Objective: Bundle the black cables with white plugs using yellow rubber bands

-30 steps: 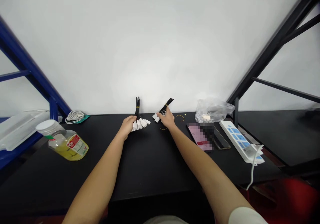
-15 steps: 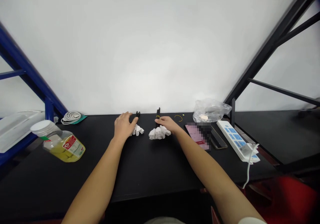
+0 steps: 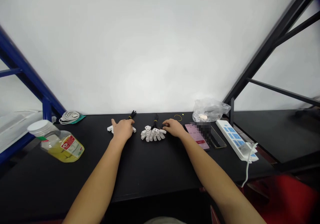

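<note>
Table (image 3: pixel 145 174): black. Left: white-lidded jar (image 3: pixel 61 147), yellow contents; behind it, coiled white cable (image 3: pixel 69 117) overlapping a green sheet (image 3: pixel 80 118). Right: pink-screened phone (image 3: pixel 195 134), partly pixelated; darker phone (image 3: pixel 218 138) just beside; white power strip (image 3: pixel 233 136), cord (image 3: pixel 247 169) at near end; crumpled clear bag (image 3: pixel 211 108) behind phones.

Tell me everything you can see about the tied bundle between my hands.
The bundle has thin black leads gathered by a yellow tie and blocky white ends, plastic by their look, fanned out toward you; some show dark slots. It lies on the black table, leads pointing toward the wall. Your right hand is close on its right; whether they touch is unclear. Your left hand is apart from it.
</note>
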Available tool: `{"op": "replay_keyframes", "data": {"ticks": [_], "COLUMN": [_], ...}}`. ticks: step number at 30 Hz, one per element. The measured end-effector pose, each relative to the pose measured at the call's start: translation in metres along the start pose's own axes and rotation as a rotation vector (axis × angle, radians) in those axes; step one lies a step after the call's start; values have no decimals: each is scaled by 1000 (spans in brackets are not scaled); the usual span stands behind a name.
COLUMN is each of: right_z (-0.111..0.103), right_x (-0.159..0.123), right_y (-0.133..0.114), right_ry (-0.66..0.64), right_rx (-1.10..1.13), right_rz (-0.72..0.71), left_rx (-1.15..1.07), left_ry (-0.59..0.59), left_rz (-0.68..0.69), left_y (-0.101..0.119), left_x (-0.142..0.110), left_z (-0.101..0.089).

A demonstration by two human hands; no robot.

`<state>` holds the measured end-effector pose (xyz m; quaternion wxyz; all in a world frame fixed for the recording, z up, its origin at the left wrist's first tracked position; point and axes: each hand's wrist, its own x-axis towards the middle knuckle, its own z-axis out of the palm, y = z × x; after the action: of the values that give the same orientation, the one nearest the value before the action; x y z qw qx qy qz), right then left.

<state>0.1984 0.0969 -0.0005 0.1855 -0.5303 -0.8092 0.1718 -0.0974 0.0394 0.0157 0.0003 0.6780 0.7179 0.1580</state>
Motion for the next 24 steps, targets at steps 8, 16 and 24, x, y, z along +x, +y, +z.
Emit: {"op": "replay_keyframes", "data": {"ticks": [8,16,24], "right_z": [3,9,7], "right_x": [-13,-6,-12], "right_y": [-4,-9,-16], "right_ry": [-49,93,18], "right_rx": [-175,-152,211], "right_rz": [-2,169,-71], "left_rx": [-478,-882,-1330], "left_ry": [214,-256,-513], "left_rz": [235,67,-432], "left_y": [37,59,58], "left_x": [-6,-12,-5], "left_z": [4,29,27]}}
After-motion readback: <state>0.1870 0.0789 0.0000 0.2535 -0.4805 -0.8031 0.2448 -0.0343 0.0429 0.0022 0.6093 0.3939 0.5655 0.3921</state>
